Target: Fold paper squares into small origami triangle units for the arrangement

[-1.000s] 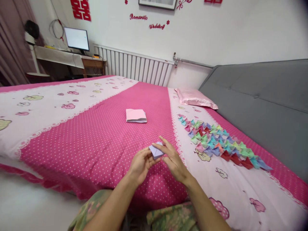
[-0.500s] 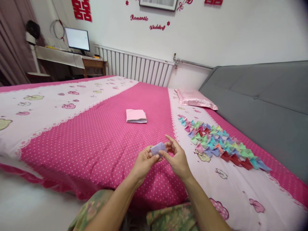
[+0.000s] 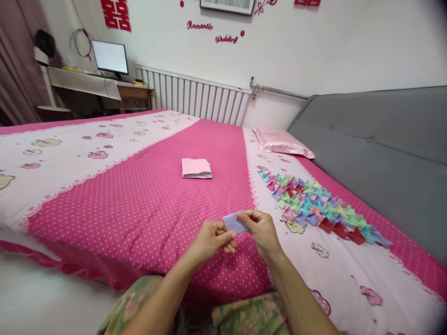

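A folded piece of lilac paper point(image 3: 233, 223) is held up over the near edge of the bed, between my two hands. My right hand point(image 3: 261, 230) pinches its right end, thumb on top. At the paper's lower left corner my left hand point(image 3: 213, 239) has thumb and fingers closed on it. To the right on the bedspread stand rows of small folded paper boats point(image 3: 314, 207) in red, green, blue, pink and purple. Beyond my hands lies a stack of square paper point(image 3: 196, 168) with a pink sheet uppermost.
The pink bedspread point(image 3: 139, 200) spreads under everything. A pink pillow point(image 3: 282, 142) lies by the grey headboard point(image 3: 377, 135). At the back are a radiator point(image 3: 195, 95) and a desk point(image 3: 85, 83) carrying a monitor point(image 3: 110, 56). My knees are at the bed's near edge.
The lilac paper has turned and moved slightly right and down. My right hand has shifted its grip to the paper's right end, and its raised fingers have curled in.
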Demonstrator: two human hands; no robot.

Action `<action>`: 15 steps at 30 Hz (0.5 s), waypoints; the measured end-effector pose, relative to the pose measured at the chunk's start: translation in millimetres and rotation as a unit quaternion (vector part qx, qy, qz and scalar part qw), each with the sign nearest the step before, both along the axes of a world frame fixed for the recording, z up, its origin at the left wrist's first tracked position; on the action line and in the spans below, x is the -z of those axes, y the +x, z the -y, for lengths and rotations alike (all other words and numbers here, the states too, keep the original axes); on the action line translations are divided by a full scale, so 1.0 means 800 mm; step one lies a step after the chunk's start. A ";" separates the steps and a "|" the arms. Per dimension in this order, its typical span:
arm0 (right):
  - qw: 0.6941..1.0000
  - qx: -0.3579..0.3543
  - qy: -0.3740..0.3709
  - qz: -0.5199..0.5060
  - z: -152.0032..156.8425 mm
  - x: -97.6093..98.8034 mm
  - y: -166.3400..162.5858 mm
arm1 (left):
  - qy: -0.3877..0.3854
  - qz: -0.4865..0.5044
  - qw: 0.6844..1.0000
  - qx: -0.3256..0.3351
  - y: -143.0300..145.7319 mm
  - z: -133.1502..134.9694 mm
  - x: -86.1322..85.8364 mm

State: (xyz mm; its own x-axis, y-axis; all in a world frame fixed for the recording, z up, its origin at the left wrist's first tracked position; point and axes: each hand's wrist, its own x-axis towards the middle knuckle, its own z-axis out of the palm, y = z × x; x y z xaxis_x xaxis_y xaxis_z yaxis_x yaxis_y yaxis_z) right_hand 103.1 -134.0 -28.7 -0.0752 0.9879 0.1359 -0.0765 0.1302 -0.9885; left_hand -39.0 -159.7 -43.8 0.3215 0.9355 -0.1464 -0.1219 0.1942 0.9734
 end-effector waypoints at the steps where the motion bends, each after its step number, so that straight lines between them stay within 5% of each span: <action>1: 1.000 0.004 -0.003 -0.005 0.000 0.000 0.000 | 0.007 0.000 1.000 0.004 0.000 0.000 -0.001; 15: 0.999 0.048 0.015 0.005 0.003 0.004 -0.005 | 0.072 -0.014 0.997 0.035 -0.001 0.002 0.002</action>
State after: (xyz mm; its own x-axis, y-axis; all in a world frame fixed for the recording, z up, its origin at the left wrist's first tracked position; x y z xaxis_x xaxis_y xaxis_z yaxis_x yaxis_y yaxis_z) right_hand 98.9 -136.0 -32.3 0.0173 0.9862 0.1646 -0.0522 0.1653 -0.9849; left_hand -39.6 -161.3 -45.3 0.3848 0.9227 -0.0228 -0.0857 0.0603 0.9945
